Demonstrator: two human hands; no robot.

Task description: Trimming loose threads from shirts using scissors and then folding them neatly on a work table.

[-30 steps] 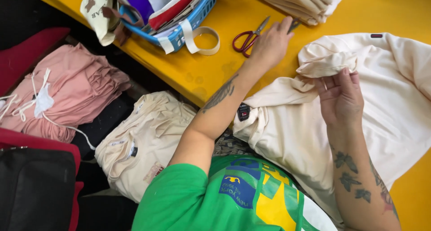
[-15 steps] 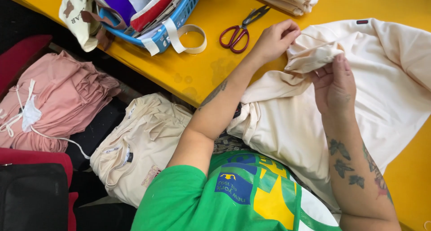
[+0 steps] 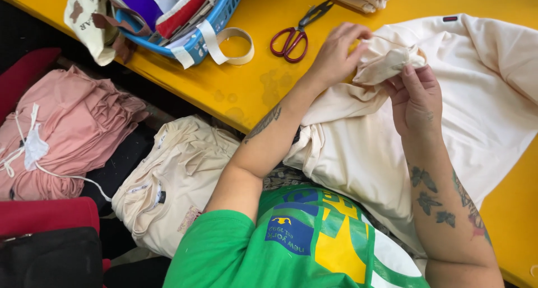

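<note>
Both hands, left hand (image 3: 336, 52) and right hand (image 3: 414, 97), pinch a bunched fold of the cream garment (image 3: 476, 108) with closed fingers; the garment lies mostly unfolded on the table (image 3: 252, 86).

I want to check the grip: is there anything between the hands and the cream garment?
Nothing visible. The left hand and right hand both pinch a bunched fold of the cream garment directly. The scissors lie apart on the yellow table, beside the left hand.

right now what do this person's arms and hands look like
Both hands are bare: left hand, right hand. Dark tattoos mark the forearms, script-like on the left, butterfly shapes on the right. A green short-sleeved shirt with blue, yellow and white print covers the shoulders.
</note>
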